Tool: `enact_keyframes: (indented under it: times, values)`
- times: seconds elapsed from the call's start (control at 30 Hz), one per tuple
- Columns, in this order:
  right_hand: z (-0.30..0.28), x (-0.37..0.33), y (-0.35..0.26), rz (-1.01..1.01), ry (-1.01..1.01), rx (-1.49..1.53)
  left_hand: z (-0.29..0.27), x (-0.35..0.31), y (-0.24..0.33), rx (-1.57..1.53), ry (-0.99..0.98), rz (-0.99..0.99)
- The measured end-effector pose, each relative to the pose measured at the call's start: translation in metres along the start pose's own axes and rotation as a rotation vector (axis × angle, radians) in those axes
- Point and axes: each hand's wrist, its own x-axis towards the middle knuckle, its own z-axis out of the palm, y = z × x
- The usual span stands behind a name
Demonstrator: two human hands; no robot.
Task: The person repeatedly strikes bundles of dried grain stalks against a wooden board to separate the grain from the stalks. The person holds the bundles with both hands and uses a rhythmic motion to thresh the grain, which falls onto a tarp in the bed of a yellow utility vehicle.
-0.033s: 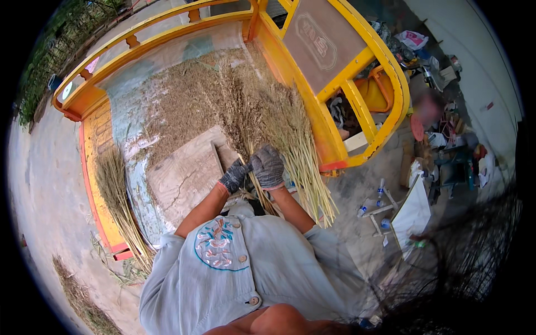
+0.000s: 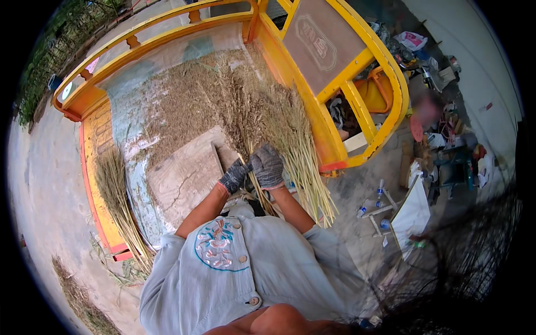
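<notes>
Curling fingers of the left hand (image 2: 234, 177) closed around stalks (image 2: 257, 188) mid-frame, bending those of the right hand (image 2: 268, 167) alongside with unclear hold, apparently positioning seed heads (image 2: 239, 103) over the upper-frame cart bed (image 2: 97, 129).

Head view: fisheye, worn on the person's head, facing steeply down and slightly forward, centred near the hands (image 2: 267, 167). Shirt (image 2: 290, 245) close to the lens, just below them; yellow cart (image 2: 329, 144) farther off, beyond them; floor (image 2: 53, 184) well to their left.
</notes>
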Motion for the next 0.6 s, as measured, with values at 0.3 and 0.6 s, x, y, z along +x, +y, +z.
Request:
enact_keyframes:
  times: [0.3, 0.6]
  values:
    - [0.005, 0.025, -0.024, -0.026, -0.210, 0.138, -0.007, 0.016, 0.013, 0.291, 0.264, 0.179]
    - [-0.038, -0.041, 0.160, 0.865, -0.297, -0.673, 0.004, 0.006, 0.055, -0.160, 0.698, -0.024]
